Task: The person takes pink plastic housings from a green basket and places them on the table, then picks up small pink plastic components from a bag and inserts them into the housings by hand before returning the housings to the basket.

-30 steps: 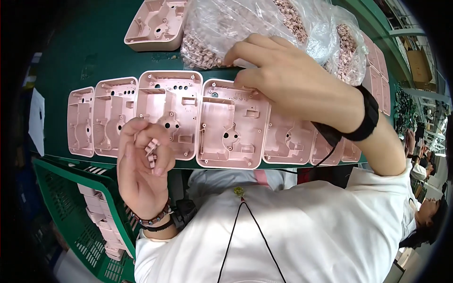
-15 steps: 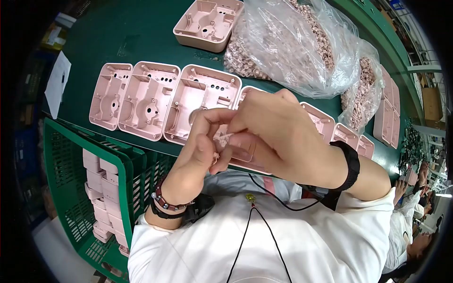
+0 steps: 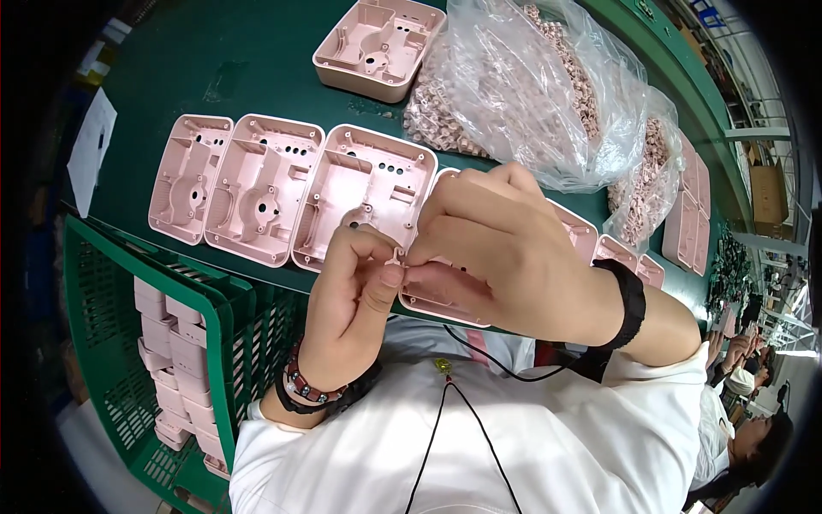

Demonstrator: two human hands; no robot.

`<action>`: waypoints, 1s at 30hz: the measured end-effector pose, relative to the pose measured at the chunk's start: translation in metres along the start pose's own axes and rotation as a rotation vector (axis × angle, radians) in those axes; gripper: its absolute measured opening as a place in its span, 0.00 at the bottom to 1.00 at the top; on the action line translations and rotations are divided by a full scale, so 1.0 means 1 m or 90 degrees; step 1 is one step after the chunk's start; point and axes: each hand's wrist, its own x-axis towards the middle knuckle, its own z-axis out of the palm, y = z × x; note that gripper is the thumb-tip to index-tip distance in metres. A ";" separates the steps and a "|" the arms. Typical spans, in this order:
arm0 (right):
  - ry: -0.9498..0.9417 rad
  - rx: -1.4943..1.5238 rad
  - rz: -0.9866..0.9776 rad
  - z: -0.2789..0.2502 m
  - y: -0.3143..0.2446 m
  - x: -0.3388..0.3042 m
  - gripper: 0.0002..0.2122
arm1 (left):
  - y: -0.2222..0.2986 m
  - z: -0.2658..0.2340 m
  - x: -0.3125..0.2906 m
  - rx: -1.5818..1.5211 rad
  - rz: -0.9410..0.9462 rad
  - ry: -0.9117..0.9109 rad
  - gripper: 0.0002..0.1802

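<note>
A small pink plastic part (image 3: 396, 256) is pinched between the fingertips of my left hand (image 3: 349, 307) and my right hand (image 3: 505, 253). Both hands are closed and meet over the row of pink housings, so much of the part is hidden by fingers. Just beyond my left hand lies an open pink plastic housing (image 3: 342, 184) with inner ribs and round holes. Another pink housing (image 3: 441, 313) lies under my right hand, mostly covered by it.
More pink housings (image 3: 257, 184) line the green table's near edge, and one housing (image 3: 377, 43) sits farther back. Clear bags (image 3: 531, 94) hold many small pink parts. A green crate (image 3: 218, 368) with stacked pink pieces stands at the left. Other people sit at the far right.
My left fingers have drawn together into a pinch, and the small part now shows at the fingertips. The whole view has shifted slightly.
</note>
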 end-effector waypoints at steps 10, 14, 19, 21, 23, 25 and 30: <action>-0.032 -0.328 -0.139 0.038 0.066 0.062 0.03 | 0.000 -0.014 -0.003 -0.151 0.133 0.284 0.16; -0.060 -0.354 -0.149 0.045 0.068 0.065 0.03 | 0.004 -0.020 -0.007 -0.176 0.148 0.331 0.15; -0.095 -0.357 -0.134 0.045 0.071 0.054 0.03 | 0.005 -0.024 -0.013 -0.064 0.116 0.246 0.09; -0.096 -0.357 -0.126 0.043 0.067 0.052 0.03 | 0.007 -0.022 -0.014 0.012 0.122 0.225 0.08; -0.164 -0.433 -0.133 0.034 0.054 0.054 0.04 | 0.009 -0.020 -0.014 0.161 0.132 0.186 0.06; -0.197 -0.469 -0.135 0.036 0.052 0.056 0.05 | 0.009 -0.019 -0.012 0.162 0.131 0.200 0.05; -0.059 -0.443 -0.114 0.049 0.062 0.055 0.05 | 0.011 -0.014 -0.016 0.162 0.119 0.219 0.04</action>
